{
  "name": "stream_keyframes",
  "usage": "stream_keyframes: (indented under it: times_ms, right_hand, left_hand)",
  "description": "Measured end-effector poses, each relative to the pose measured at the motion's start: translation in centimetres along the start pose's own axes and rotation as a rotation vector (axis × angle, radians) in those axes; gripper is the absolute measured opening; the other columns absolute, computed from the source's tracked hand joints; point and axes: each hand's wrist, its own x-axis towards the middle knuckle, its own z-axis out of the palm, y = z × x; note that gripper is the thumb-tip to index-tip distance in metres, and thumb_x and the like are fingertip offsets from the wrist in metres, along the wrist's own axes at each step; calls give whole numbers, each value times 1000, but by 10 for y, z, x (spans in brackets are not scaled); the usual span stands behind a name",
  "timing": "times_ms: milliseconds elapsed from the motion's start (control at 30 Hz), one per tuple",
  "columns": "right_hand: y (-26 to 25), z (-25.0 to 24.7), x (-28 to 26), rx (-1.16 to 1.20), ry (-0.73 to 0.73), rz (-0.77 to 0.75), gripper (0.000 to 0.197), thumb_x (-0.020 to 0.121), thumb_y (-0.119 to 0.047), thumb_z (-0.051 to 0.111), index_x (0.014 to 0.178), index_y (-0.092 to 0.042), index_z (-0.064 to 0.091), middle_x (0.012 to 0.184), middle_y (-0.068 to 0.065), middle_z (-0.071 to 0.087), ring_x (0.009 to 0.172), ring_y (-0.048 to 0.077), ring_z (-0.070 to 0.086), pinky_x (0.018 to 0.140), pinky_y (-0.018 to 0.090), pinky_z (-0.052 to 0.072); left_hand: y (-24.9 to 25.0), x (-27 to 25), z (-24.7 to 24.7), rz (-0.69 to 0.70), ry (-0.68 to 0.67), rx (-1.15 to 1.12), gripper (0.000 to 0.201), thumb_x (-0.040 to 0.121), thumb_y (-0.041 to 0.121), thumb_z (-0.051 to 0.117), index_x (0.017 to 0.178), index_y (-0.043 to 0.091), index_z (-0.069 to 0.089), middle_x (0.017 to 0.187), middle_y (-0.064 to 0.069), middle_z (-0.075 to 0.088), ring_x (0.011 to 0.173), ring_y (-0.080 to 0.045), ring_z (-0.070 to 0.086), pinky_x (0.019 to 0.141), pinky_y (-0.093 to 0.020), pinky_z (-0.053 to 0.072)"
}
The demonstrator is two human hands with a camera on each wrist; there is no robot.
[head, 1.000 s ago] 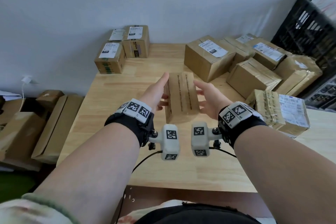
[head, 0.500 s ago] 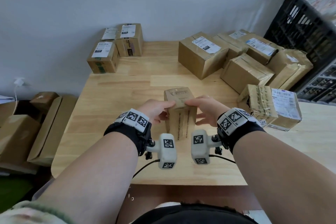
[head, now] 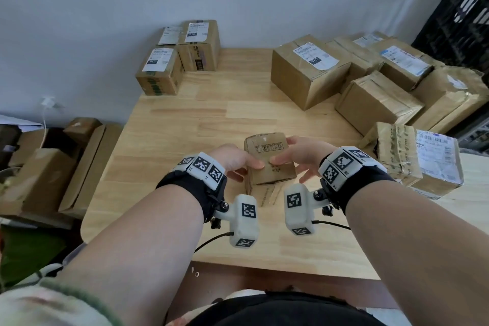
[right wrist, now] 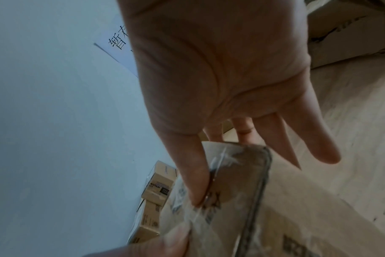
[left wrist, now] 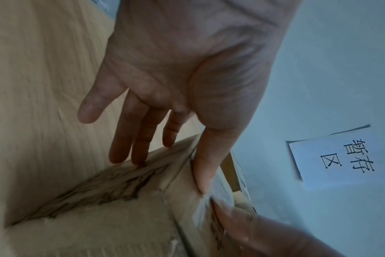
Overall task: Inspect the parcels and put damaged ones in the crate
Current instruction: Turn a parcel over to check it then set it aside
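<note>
The left hand (head: 232, 160) grips the small parcel (head: 268, 160) from its left side, thumb laid across the top face and fingers (left wrist: 130, 139) reaching down the side. The right hand (head: 301, 157) grips it from the right the same way, thumb on top. The parcel is tilted between them over the wooden table (head: 185, 135). Other parcels (head: 375, 92) crowd the table's far right, beside a black crate (head: 455, 18).
</note>
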Motion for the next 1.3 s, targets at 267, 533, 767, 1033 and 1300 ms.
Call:
stream_keyframes:
  times_ms: [267, 533, 767, 1033, 1300]
  right_hand:
    - [7, 0, 17, -6, -187, 94, 64, 79, -55, 68, 129, -16, 56, 123, 13, 65, 103, 41, 67, 95, 54, 51]
    - [-1, -11, 24, 268, -190, -82, 46, 95, -54, 52, 128, -21, 55, 129, 3, 58, 115, 37, 59, 98, 54, 48]
    - [-20, -19, 35, 427, 53, -333, 22, 92, -12, 64, 114, -15, 63, 117, 10, 64, 93, 22, 62, 86, 39, 52]
    - [-24, -25, 66, 326, 160, -240, 59, 84, 6, 66, 138, -10, 47, 104, 2, 53, 114, 28, 60, 103, 44, 49]
    - [-81, 9, 105, 224, 183, -199, 90, 64, -20, 88, 142, -25, 43, 128, 6, 52, 109, 20, 57, 98, 38, 50]
  left_hand:
    - [-5, 5, 2, -17, 19, -115, 90, 77, 24, 80, 148, 38, 26, 122, -9, 64, 98, -25, 66, 85, -46, 52]
    - [5, 3, 1, 48, 136, -471, 53, 89, 44, 63, 133, 23, 42, 120, -17, 56, 107, -37, 58, 94, -52, 49]
    - [8, 27, -26, 57, 165, -666, 44, 89, 52, 60, 113, 16, 55, 111, -11, 61, 106, -29, 59, 98, -48, 47]
    - [17, 70, -47, 2, 14, -487, 38, 86, 48, 65, 105, 16, 58, 111, -13, 61, 109, -32, 57, 95, -47, 48]
    - [17, 117, -111, 28, -3, -508, 21, 93, 30, 62, 106, 14, 58, 113, -11, 63, 101, -25, 60, 97, -43, 49]
